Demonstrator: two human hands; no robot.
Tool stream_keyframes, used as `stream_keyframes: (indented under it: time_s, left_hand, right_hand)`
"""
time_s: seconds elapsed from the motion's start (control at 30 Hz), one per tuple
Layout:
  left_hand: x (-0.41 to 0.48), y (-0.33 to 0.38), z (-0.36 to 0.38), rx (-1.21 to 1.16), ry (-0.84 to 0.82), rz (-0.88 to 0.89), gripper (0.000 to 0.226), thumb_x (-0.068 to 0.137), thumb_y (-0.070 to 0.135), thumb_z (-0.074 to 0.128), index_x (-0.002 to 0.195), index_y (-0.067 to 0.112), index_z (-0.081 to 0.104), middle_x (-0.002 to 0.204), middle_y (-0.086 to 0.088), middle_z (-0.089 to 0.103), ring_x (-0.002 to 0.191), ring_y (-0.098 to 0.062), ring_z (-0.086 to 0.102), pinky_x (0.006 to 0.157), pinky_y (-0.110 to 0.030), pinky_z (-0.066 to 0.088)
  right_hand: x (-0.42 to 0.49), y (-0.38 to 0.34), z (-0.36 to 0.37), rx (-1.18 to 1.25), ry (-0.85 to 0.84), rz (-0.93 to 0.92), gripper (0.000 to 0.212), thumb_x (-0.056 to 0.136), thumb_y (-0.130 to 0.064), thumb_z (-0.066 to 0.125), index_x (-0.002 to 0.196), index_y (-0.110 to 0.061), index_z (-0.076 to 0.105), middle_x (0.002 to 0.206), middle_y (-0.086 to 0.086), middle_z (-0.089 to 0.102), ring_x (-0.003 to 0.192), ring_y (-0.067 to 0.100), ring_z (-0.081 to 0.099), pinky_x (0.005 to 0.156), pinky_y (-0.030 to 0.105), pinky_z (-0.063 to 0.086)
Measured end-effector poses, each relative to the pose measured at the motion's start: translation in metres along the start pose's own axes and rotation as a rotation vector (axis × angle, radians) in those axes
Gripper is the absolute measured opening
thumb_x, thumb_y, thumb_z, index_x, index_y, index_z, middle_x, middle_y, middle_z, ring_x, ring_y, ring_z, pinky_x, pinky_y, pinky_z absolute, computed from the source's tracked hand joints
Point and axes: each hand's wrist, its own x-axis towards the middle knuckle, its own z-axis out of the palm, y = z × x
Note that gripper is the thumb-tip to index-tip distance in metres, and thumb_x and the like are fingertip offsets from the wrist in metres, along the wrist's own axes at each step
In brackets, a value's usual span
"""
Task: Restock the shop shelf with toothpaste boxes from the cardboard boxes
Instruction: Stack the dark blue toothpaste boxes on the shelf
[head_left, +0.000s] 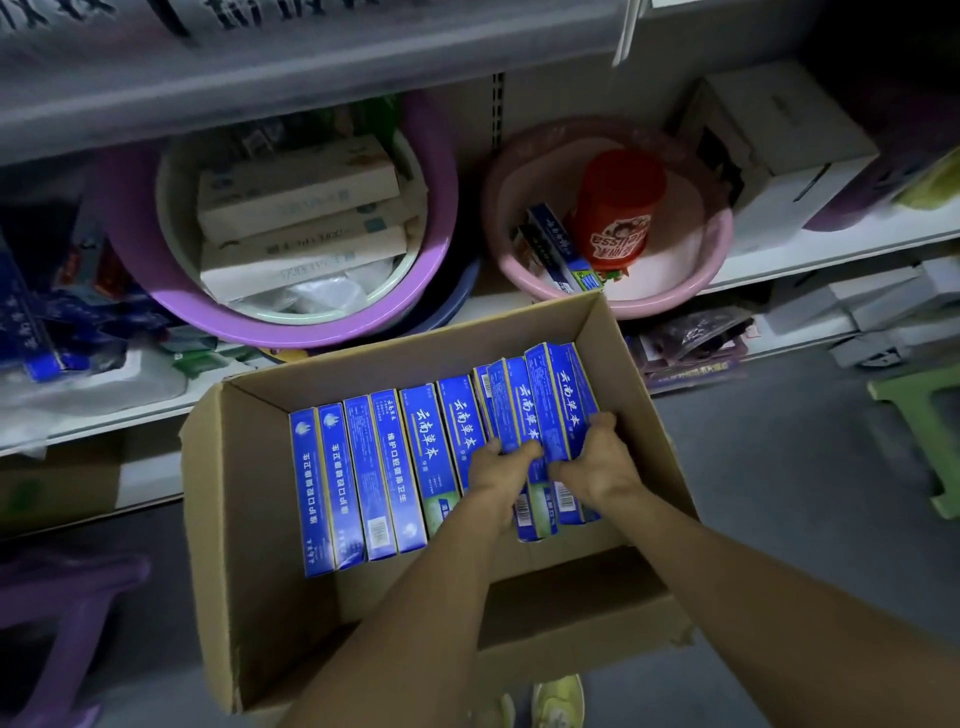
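- In the carton (249, 493), left hand (501, 465) and right hand (597, 462) are gripping a bundle of boxes (566, 384).
- Light, stiff, slick card is likely calling for squeezing the bundle's outer sides.

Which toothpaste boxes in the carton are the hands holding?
The bunch at the right end of the carton: the left hand and right hand grip it, and it stands raised above the row to its left.

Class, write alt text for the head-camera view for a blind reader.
The left hand and right hand grip blue toothpaste boxes in an open cardboard box. Behind, a shelf holds a purple basin and a pink basin with a red cup.
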Motion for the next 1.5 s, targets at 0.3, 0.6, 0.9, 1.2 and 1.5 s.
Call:
stream_keyframes:
  time_s: [0.3,0.6,0.9,1.2,1.5]
  left_hand:
    - [-0.076,0.021,-0.036,-0.279,-0.123,-0.038,0.019,0.09,0.011,0.059,0.108,0.009,0.057,0.069,-0.002,0.07,0.055,-0.014,0.067,0.048,-0.026,0.052]
    - [-0.19,0.067,-0.075,-0.431,-0.075,0.188,0.023,0.092,0.01,0.059,0.115,0.012,0.057,0.084,-0.007,0.072,0.072,-0.02,0.069,0.077,-0.047,0.059]
    - [-0.295,0.114,-0.107,-0.471,-0.032,0.455,0.012,0.094,0.011,0.057,0.106,0.012,0.061,0.094,-0.009,0.073,0.082,-0.021,0.069,0.074,-0.045,0.058]
    - [-0.387,0.174,-0.138,-0.412,-0.005,0.661,0.002,0.095,0.014,0.058,0.094,0.013,0.059,0.067,-0.001,0.07,0.059,-0.012,0.067,0.061,-0.036,0.058]
    - [-0.439,0.234,-0.168,-0.541,-0.068,0.87,0.011,0.096,0.025,0.056,0.1,0.016,0.061,0.076,0.0,0.075,0.066,-0.013,0.071,0.061,-0.035,0.058]
  right_hand:
    - [-0.049,-0.024,-0.031,0.216,-0.223,-0.087,0.038,0.073,-0.017,0.074,0.106,-0.017,0.054,0.096,0.004,0.071,0.079,0.02,0.072,0.077,0.041,0.059]
    - [-0.141,-0.1,-0.089,0.047,-0.313,-0.451,0.038,0.071,-0.019,0.072,0.1,-0.021,0.048,0.085,0.001,0.07,0.07,0.019,0.065,0.071,0.041,0.056]
    - [-0.225,-0.18,-0.143,-0.134,-0.29,-0.764,0.05,0.064,-0.025,0.07,0.108,-0.024,0.045,0.09,0.001,0.068,0.073,0.014,0.068,0.06,0.034,0.057]
    - [-0.29,-0.249,-0.214,-0.203,-0.154,-1.093,0.048,0.073,-0.005,0.072,0.114,-0.018,0.05,0.1,0.003,0.061,0.074,0.017,0.058,0.063,0.029,0.051]
    - [-0.332,-0.324,-0.234,-0.286,-0.115,-1.288,0.053,0.073,-0.009,0.074,0.117,-0.026,0.049,0.104,-0.007,0.063,0.068,0.005,0.061,0.058,0.022,0.049]
